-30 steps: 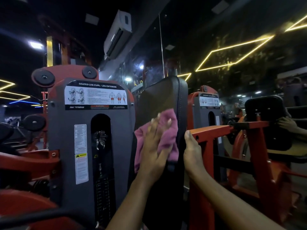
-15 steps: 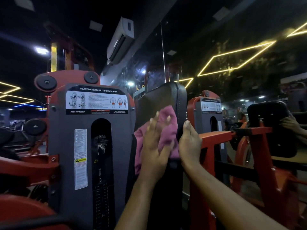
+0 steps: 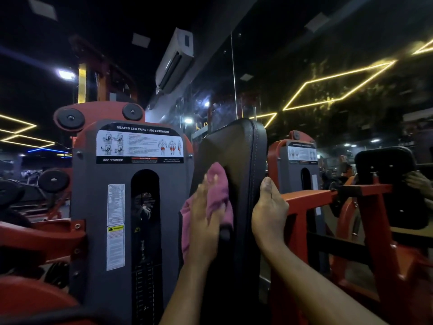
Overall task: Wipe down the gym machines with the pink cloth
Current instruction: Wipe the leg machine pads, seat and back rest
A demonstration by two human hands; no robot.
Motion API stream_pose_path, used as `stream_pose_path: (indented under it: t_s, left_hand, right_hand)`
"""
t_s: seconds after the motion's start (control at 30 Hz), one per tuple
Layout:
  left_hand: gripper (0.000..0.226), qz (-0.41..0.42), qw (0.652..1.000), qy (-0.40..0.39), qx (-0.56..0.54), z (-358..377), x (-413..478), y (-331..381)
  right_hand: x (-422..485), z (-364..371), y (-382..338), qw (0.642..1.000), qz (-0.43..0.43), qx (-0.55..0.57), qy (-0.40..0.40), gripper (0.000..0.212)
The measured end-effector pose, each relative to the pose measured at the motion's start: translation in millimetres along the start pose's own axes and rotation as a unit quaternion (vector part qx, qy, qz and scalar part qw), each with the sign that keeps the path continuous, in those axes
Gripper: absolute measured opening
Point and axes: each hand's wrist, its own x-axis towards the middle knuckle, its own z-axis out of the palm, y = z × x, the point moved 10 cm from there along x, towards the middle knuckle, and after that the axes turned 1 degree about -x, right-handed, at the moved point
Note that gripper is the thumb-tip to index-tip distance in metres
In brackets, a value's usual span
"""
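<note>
Two hands on | left hand (image 3: 205, 222) flat, pressing limp, light pink cloth (image 3: 219, 177) to cushioned backrest (image 3: 239, 148) | right hand (image 3: 269, 207) gripping backrest's right edge

The room was dim, nearly black overhead. A white ceiling lamp (image 3: 66, 74) flared at upper left, while yellow light strips (image 3: 339, 85) and a blue strip (image 3: 46, 150) glowed without lighting much. The black pad (image 3: 241, 160) carried a faint sheen. Motion blur smeared the left hand (image 3: 203, 221) and pink cloth (image 3: 219, 184). The label (image 3: 139, 146) was legible, and straight lines bowed at the edges.
</note>
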Motion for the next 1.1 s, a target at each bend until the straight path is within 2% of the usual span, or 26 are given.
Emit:
stream_pose_path:
  t_s: [0.1,0.17,0.27,0.33,0.4,0.47,0.53,0.6,0.67,0.73,0.83,0.9,0.97,1.1]
  left_hand:
    - [0.076,0.008,0.999,-0.048,-0.019,-2,-54,-15]
    - [0.077,-0.001,0.999,-0.047,0.015,-9,-42,-26]
    - [0.08,-0.083,0.995,0.017,0.056,-17,-1,-53]
    - [0.079,-0.178,0.98,0.083,0.038,-24,13,-70]
    - [0.084,-0.229,0.966,0.117,0.0,-20,0,-66]
    - [0.083,-0.203,0.97,0.126,-0.051,-11,-24,-43]
    - [0.077,-0.148,0.979,0.099,-0.094,-3,-55,-20]
    - [0.08,-0.107,0.988,0.066,-0.087,-3,-64,-11]
    - [0.076,-0.122,0.989,0.072,-0.04,-12,-49,-33]
    - [0.071,-0.177,0.979,0.096,-0.038,-23,-27,-68]
    - [0.062,-0.293,0.946,0.132,-0.043,-36,-13,-143]
    - [0.059,-0.345,0.926,0.144,-0.047,-34,-29,-150]
    - [0.062,-0.341,0.925,0.157,-0.053,-30,-58,-125]
    - [0.064,-0.262,0.955,0.121,-0.068,-25,-96,-108]
  right_hand:
    - [-1,0,1,1.0,-0.01,-0.015,0.002,0.047]
    - [-1,0,1,1.0,-0.016,-0.024,0.008,0.049]
    - [-2,-1,-2,0.999,-0.018,-0.033,0.008,0.048]
    - [-3,-2,-5,0.999,-0.021,-0.034,0.009,0.048]
    - [-5,-3,-9,0.999,-0.023,-0.036,0.015,0.048]
    - [-4,-5,-11,0.998,-0.024,-0.045,0.024,0.047]
    - [-5,-6,-11,0.998,-0.024,-0.059,0.027,0.048]
    - [-6,-5,-10,0.998,-0.028,-0.059,0.023,0.048]
    - [-6,-5,-9,0.998,-0.029,-0.051,0.021,0.048]
    - [-5,-4,-9,0.999,-0.029,-0.043,0.017,0.048]
    - [-5,-4,-10,0.998,-0.033,-0.048,0.018,0.049]
    - [-5,-4,-11,0.998,-0.032,-0.055,0.02,0.049]
    - [-6,-4,-11,0.997,-0.033,-0.06,0.02,0.049]
    - [-5,-3,-12,0.997,-0.038,-0.067,0.02,0.049]
